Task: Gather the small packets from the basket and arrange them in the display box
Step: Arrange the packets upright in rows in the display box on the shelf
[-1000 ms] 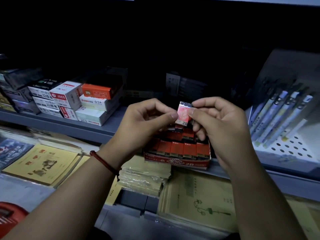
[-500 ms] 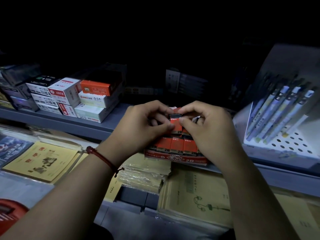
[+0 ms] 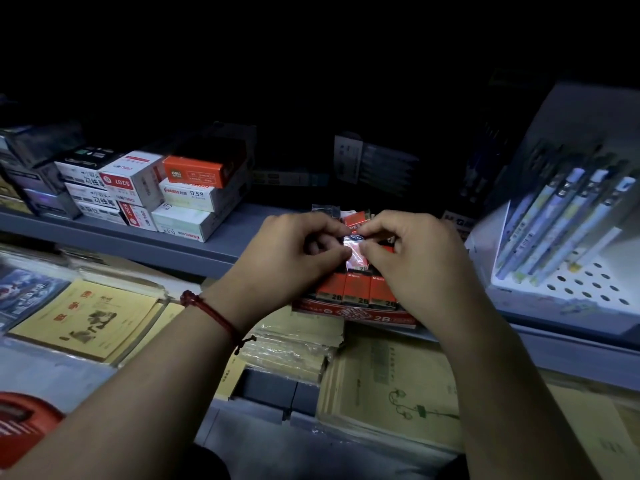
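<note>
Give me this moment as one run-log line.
left hand: pinches packet | right hand: pinches packet | packet: over display box | display box: front row holds packets

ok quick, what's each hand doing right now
left hand: pinching the small packet above the display box
right hand: pinching the same small packet

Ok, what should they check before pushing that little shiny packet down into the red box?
1. Grip: left hand and right hand both pinch the packet. Ok.
2. Place: packet is over the display box, behind the front packets. Ok.
3. Free slot underneath: hidden by the fingers. Cannot tell.
4. Front packets upright, 2B labels facing out. Ok.
5. Display box steady: it sits right at the front edge of the shelf. Cannot tell.
</note>
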